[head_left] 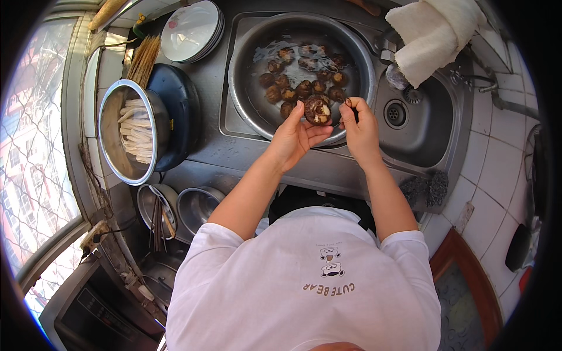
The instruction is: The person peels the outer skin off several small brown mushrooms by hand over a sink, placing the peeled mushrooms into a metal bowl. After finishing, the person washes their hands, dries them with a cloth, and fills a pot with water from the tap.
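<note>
My left hand (287, 142) holds a round brown corm (318, 110), which looks like a taro, over the near rim of a large metal basin (235, 94). Pale flesh shows where patches of its rough skin are gone. Just to the right, apart from the corm, my right hand (362, 134) has its thumb and forefinger pinched together. A small dark scrap (348, 102), seemingly peel, shows at those fingertips. Several more brown corms (304, 88) lie in the basin's water, and light glares off the surface behind them.
A steel sink bowl (421, 140) with a drain is at right, below a draped white towel (432, 37). Dark scouring pads (423, 188) lie on its near edge. At left are stacked plates (191, 33), a tilted metal bowl (105, 131) of pale strips and a dark blue basin (182, 118).
</note>
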Action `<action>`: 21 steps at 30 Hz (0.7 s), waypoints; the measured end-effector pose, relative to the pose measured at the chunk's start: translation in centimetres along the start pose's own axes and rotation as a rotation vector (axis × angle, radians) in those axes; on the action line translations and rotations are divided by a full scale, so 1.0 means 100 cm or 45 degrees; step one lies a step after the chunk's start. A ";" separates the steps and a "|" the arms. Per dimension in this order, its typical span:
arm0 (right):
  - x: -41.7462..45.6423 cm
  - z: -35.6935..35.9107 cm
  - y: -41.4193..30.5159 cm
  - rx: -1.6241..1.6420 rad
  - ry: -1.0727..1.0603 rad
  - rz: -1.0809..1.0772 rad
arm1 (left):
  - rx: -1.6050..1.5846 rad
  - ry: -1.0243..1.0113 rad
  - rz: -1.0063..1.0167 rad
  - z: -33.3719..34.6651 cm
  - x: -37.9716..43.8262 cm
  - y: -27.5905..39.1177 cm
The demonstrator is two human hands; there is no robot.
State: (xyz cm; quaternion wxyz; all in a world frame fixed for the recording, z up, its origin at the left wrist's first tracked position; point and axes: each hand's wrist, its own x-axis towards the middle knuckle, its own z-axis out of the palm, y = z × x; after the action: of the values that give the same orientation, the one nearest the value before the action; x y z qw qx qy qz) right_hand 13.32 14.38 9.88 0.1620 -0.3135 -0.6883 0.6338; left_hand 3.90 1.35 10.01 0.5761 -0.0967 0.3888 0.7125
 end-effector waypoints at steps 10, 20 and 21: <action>-0.007 0.009 -0.010 -0.306 -0.044 -0.403 | -0.071 -0.012 -0.010 -0.003 0.003 -0.001; 0.002 0.003 0.006 0.478 -0.072 0.152 | -0.240 -0.115 -0.058 -0.011 0.004 -0.003; 0.001 0.002 0.005 0.457 -0.110 0.152 | -0.242 -0.095 -0.065 -0.010 0.005 -0.004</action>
State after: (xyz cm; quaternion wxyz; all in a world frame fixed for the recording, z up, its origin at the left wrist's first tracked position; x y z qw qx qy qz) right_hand 13.20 14.32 9.39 0.1476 -0.2923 -0.5507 0.7678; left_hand 3.74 1.10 8.85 0.5962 -0.1342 0.2952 0.7345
